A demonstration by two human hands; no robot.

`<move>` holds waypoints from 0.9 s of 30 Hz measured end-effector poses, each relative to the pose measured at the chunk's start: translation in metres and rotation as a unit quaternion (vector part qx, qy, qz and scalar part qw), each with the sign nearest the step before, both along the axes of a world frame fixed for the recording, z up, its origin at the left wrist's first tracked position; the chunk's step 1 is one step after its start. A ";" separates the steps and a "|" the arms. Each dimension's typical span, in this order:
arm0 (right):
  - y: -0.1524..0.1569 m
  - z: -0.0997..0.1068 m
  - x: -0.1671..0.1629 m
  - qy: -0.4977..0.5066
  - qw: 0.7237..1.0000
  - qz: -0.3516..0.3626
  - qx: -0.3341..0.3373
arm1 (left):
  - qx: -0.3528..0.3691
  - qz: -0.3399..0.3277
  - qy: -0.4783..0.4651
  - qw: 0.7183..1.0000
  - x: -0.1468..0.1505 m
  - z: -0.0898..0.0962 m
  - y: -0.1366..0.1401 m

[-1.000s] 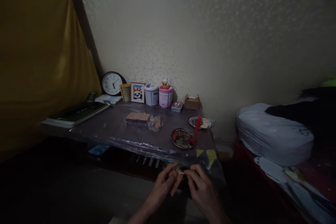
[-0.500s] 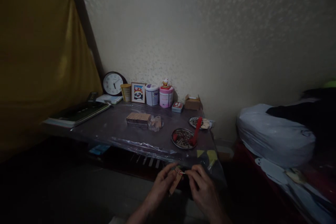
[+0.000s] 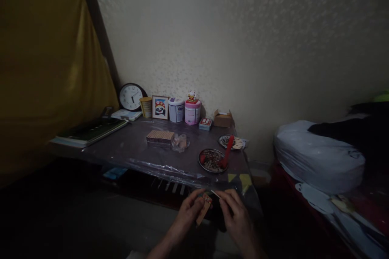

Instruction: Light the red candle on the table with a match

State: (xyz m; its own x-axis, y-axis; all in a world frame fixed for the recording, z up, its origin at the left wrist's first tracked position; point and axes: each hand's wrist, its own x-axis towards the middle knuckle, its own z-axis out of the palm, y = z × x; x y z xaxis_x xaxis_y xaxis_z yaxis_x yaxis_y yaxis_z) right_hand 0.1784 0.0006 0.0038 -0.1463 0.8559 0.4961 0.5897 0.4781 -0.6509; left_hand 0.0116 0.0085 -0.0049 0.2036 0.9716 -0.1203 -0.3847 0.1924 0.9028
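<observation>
Low in front of the table, my left hand (image 3: 186, 215) pinches a small flat brown card-like piece (image 3: 204, 211) with a reddish and pale pattern along its top end. Its exact kind is too dark to make out. Close by on the right, my right hand (image 3: 238, 215) grips a thin pale stick (image 3: 215, 194) between thumb and fingers. The stick's free end points up and left, just above and apart from the brown piece. Beyond the hands, a round metal plate (image 3: 204, 167) with dark speckled contents carries a red spatula-like tool (image 3: 227, 151).
Behind it, another plate (image 3: 223, 138) holds several pale sticks (image 3: 238, 143). A row of brown pieces (image 3: 160, 137) and a clear plastic bag (image 3: 179, 143) lie mid-table. A clock (image 3: 130, 96), tins (image 3: 176, 111) and a cardboard box (image 3: 223, 119) line the wall. A large white bundle (image 3: 316, 153) lies right.
My right hand has drawn the pale stick slightly up and away from the brown piece, and the stick now tilts up to the left. My left hand stays nearly in place.
</observation>
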 end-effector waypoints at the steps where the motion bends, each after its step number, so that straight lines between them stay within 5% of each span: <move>1: 0.001 0.000 0.001 0.024 1.000 0.001 -0.017 | 0.002 0.000 0.000 1.000 0.000 0.000 0.000; 10: 0.004 0.005 0.002 0.250 0.947 0.001 -0.204 | -0.008 0.002 -0.003 1.000 -0.002 -0.004 0.002; 27: 0.002 0.015 -0.002 0.294 0.926 0.009 -0.236 | -0.025 0.031 -0.055 0.998 -0.001 0.002 0.001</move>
State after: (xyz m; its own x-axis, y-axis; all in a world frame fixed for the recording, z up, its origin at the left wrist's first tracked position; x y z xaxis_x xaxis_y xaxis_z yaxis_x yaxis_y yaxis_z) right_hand 0.1760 0.0024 0.0190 0.0135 0.9978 0.0652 0.0605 0.0643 -0.9961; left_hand 0.0103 0.0093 -0.0028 0.1571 0.9761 -0.1499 -0.4932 0.2091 0.8444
